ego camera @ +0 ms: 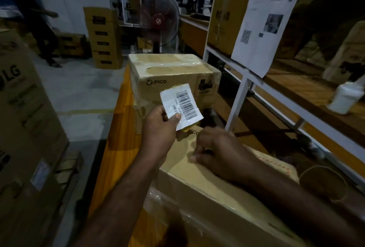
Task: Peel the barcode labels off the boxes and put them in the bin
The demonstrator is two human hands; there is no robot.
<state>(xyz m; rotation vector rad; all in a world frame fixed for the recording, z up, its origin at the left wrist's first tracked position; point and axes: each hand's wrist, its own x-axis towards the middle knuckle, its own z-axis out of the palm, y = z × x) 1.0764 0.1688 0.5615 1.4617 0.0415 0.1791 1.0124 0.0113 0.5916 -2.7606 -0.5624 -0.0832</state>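
The left hand grasped a barcode label by its lower left corner, pinched between thumb and forefinger. The label was held up clear of the cartons, printed side toward the camera. A scrap of yellowish tape or backing clung to its lower edge. Holding it by one corner probably kept the adhesive back off the fingers and off the cardboard.

The right hand rested on the top face of the near box, fingers curled downward against the cardboard. It was blurred, so whether it pinched anything could not be told. Its position suggested it was steadying the carton or picking at residue where the label had sat.

A second box, printed PICO and wrapped in clear tape, stood beyond the near box on the orange counter. No label was visible on its facing side.

To the right stood a white shelf frame with a printed sheet hanging from it. A pedestal fan and stacked cartons stood at the far wall.

No bin could be identified with certainty. The peel appeared complete for this label; disposal remained. The adhesive side might stick to the fingers on release.
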